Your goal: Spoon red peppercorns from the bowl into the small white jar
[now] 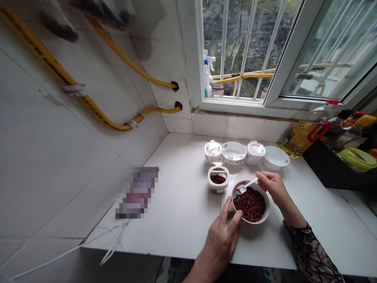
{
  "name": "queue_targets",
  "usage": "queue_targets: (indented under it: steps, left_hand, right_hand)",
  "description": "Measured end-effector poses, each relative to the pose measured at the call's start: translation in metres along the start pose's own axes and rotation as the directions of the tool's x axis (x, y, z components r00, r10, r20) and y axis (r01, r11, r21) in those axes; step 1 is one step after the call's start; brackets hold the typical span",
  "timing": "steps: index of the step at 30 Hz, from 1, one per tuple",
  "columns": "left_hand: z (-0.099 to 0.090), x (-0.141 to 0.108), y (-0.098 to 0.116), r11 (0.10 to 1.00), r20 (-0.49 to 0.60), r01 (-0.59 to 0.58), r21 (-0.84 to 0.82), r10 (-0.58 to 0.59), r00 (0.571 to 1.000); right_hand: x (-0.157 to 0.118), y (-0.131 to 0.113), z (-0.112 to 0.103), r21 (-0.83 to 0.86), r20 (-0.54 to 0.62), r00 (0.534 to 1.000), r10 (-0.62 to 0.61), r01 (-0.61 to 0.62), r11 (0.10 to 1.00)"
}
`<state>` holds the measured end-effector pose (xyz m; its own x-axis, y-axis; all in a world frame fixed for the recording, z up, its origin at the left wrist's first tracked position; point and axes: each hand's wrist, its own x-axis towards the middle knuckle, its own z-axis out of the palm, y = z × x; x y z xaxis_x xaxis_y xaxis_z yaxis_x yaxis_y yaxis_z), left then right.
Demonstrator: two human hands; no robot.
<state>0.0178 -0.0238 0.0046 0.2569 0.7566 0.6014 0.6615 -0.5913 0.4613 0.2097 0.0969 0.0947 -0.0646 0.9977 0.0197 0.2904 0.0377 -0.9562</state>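
A white bowl with a pink rim, holding dark red dried pieces (249,205), stands near the counter's front edge. My right hand (272,186) pinches the handle of a small white spoon (242,189), whose scoop is over the bowl's left side with a few red bits in it. Against the bowl's left rim rests my left hand (225,232), thumb and fingers holding its edge. Just behind and to the left is a lidded jar (218,184) with its lid raised and similar red pieces inside.
Behind stand two white jars (212,151) (255,152) and two white bowls (234,153) (276,157). An oil bottle (297,137) and a black rack (326,165) of condiments are at right. A blurred-out object (138,192) and white cable (114,245) lie left.
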Motion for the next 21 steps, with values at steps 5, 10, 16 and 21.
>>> queue_targets:
  steps: [5, 10, 16, 21]
  left_hand:
    - [0.001, 0.000, -0.001, 1.000, -0.002, -0.009, -0.011, 0.009, 1.000]
    - [0.002, -0.001, -0.002, 1.000, -0.004, -0.003, -0.005, 0.003, 1.000]
    - [0.003, 0.000, -0.002, 1.000, -0.035, -0.027, 0.003, 0.027, 0.999]
    - [0.003, 0.000, -0.002, 1.000, -0.032, -0.023, 0.019, 0.023, 0.999]
  right_hand:
    - [0.005, -0.017, 0.010, -0.021, -0.088, 0.991, -0.102, 0.101, 0.995]
    - [0.003, -0.043, 0.029, -0.216, -0.183, 0.911, -0.369, 0.329, 0.919]
    - [-0.001, -0.043, 0.051, -0.619, 0.075, 0.619, -0.782, 0.644, 0.450]
    - [-0.003, -0.043, 0.043, -0.650, 0.149, 0.519, -0.842, 0.693, 0.313]
